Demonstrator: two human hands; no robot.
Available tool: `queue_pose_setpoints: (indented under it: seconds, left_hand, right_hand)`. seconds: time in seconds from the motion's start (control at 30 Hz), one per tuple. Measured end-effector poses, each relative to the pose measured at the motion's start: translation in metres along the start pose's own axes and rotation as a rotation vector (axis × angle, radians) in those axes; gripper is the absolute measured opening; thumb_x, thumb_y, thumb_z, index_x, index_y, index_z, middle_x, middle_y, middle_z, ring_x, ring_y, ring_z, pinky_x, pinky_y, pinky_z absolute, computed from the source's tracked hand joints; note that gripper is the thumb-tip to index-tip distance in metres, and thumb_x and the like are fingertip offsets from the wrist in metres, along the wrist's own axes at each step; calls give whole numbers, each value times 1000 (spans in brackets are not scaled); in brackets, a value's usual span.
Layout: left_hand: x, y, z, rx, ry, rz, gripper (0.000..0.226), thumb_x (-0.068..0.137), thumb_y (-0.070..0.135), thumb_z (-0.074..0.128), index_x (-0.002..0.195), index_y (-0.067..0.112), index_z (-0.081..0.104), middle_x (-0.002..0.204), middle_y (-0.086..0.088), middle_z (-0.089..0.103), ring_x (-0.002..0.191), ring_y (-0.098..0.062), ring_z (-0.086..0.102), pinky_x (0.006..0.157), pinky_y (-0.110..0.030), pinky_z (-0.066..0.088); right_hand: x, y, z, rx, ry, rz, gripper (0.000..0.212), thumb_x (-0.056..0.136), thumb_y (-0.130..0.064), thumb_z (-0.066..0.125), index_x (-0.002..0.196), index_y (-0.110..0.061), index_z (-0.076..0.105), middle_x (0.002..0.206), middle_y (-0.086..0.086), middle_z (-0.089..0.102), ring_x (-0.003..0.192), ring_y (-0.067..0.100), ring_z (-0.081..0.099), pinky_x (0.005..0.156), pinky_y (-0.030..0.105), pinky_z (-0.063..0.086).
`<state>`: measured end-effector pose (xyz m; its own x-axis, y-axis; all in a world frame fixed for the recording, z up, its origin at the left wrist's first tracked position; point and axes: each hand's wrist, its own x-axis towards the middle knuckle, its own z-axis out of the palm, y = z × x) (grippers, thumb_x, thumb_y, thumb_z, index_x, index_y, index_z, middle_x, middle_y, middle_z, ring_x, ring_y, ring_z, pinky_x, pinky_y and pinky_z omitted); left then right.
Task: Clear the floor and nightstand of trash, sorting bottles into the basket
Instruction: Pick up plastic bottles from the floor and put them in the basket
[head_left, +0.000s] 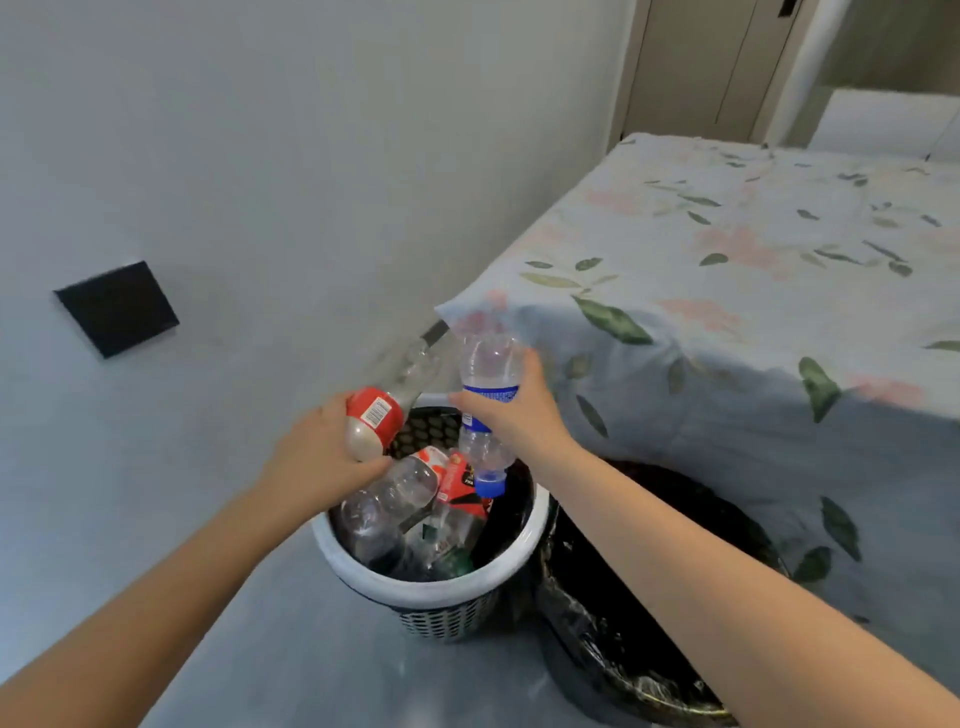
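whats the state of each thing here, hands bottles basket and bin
left hand: shut on red-label bottle
right hand: shut on blue-label bottle
red-label bottle: held tilted over the basket
blue-label bottle: capped, held cap down over the basket
basket: upright, already holds bottles
black-lined bin: open, beside the basket

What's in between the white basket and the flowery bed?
In the head view, a bin lined with a black bag stands between the white basket and the flowery bed.

Clear glossy plastic bottles (488, 374); perforated plastic basket (441, 587).
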<state>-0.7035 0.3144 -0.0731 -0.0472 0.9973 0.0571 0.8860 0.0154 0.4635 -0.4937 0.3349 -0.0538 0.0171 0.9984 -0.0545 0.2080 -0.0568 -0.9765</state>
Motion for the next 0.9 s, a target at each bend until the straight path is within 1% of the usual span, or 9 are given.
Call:
queue_pose_setpoints:
  seconds: [0.07,0.13,0.23,0.3,0.4,0.57,0.73,0.83,0.9]
  left_hand:
    - [6,-3,14,-4,-38,-20,87,69,51,73,139,18,34,127,-10,55,110,-27,57,91,-42,49]
    - [8,-2,31,17,-80,-16,85,73,51,69,142,22,29,128,-10,54,110,-27,57,90,-40,50]
    - [13,-1,48,162,-177,7,87,76,47,66,147,25,21,131,-9,54,112,-24,57,90,-34,49]
    - [20,4,50,227,-234,5,87,75,44,67,147,24,22,127,-8,58,107,-23,59,83,-32,48]
    - [41,11,49,299,-329,14,79,71,44,68,139,24,35,119,-3,62,100,-20,60,79,-30,50]
    - [59,6,48,382,-387,-44,73,61,50,68,127,27,47,118,1,61,104,-23,59,88,-43,52]
    - [61,-2,45,378,-377,-35,81,61,56,70,132,27,44,121,-2,58,107,-24,58,89,-43,52]
    - [60,10,37,573,-240,17,85,64,67,65,133,25,40,124,-6,54,114,-28,51,88,-41,46]
    - [57,30,29,615,-115,100,80,70,66,61,134,24,40,125,-7,52,116,-29,49,86,-41,45]
  right_hand:
    - [5,11,23,-22,8,-17,92,69,-29,82,137,-34,20,133,-2,44,118,20,48,100,36,44]
    - [5,29,35,-103,4,-40,95,70,-26,81,139,-33,16,137,1,42,121,23,47,95,29,41]
    - [0,60,38,-288,5,-137,80,69,-34,80,130,-34,30,124,0,51,113,21,52,82,24,37]
    - [-3,77,36,-394,31,-188,74,68,-43,79,126,-29,34,121,2,51,111,19,49,83,21,36]
    - [-4,91,30,-642,143,-217,74,72,-56,71,124,-15,37,122,6,45,113,22,41,98,28,38]
    - [-5,99,27,-898,303,-306,73,80,-67,50,120,-7,45,112,7,56,104,25,50,93,36,46]
    - [-7,98,24,-850,230,-233,77,82,-66,49,131,-8,38,124,7,54,112,25,52,99,38,43]
    - [-9,87,12,-734,180,-195,89,77,-69,54,141,-12,30,141,4,42,128,23,41,108,39,38]
    - [-11,74,-1,-625,184,-184,85,79,-64,56,142,-15,28,145,1,37,133,20,35,109,37,35]
